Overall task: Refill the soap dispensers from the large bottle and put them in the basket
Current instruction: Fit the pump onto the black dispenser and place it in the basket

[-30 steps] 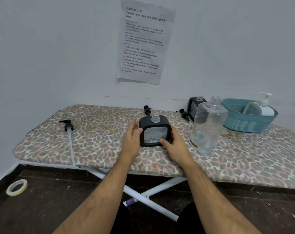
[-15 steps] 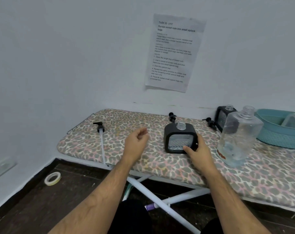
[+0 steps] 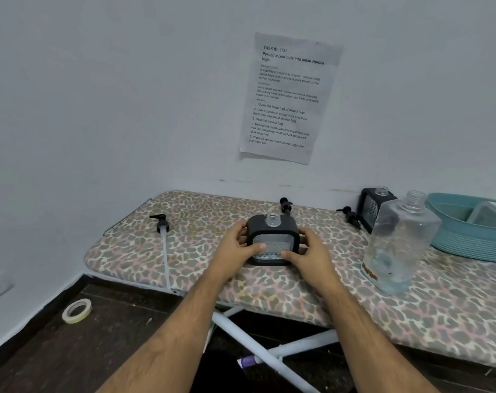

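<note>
Both hands, left hand (image 3: 235, 248) and right hand (image 3: 312, 252), have fingers curled around the open-necked black dispenser (image 3: 273, 239) sitting mid-board, so I'd keep it flat and steady, then slide it closer to the large bottle (image 3: 400, 242) before pouring.

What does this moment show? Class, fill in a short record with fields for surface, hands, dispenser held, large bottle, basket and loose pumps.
surface: ironing board with leopard-print cover
hands: left hand and right hand in a grip on either side of one dispenser
dispenser held: black square dispenser, upright, neck open, no pump
large bottle: clear bottle, uncapped, nearly empty
basket: teal basket, right edge of view
loose pumps: three lying on the board; long-tubed pump at left
</note>
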Available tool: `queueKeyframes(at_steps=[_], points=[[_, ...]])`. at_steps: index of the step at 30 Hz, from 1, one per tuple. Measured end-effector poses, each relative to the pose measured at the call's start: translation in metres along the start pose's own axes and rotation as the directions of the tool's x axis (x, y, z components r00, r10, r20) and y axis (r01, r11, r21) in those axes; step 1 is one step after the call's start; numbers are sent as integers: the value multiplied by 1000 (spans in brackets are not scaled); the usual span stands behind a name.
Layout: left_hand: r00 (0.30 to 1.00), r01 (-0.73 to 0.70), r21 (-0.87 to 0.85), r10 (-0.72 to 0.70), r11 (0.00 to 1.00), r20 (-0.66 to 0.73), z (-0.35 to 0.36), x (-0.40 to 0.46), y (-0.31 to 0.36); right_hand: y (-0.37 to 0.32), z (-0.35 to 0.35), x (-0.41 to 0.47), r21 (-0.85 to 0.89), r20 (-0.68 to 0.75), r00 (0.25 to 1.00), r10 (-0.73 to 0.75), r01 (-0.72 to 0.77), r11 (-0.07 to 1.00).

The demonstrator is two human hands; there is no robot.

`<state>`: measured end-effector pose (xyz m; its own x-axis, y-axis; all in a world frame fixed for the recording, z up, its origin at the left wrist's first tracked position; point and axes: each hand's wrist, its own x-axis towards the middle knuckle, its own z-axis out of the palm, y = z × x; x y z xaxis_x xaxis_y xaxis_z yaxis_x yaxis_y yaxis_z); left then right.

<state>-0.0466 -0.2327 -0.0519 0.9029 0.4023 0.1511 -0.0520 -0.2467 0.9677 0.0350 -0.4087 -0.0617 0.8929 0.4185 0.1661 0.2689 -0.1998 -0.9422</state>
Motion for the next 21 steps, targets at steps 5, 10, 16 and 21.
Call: queueKeyframes(at_steps=[5,10,16,21], points=[[1000,15,-84,-17,996,-19,-8,1,-11,-10,-17,19,94,290,957,23,-53,994],[1000,6,-109,-6,994,-3,-4,-2,-17,-12,-29,45,135,10,998,66,-67,989],[1000,15,-113,-13,993,14,-7,-1,-19,-6,-13,104,21,-139,985,104,-102,995],[999,25,-122,-22,992,24,-8,0,-18,1,-3,149,-95,-161,979,129,-145,985]])
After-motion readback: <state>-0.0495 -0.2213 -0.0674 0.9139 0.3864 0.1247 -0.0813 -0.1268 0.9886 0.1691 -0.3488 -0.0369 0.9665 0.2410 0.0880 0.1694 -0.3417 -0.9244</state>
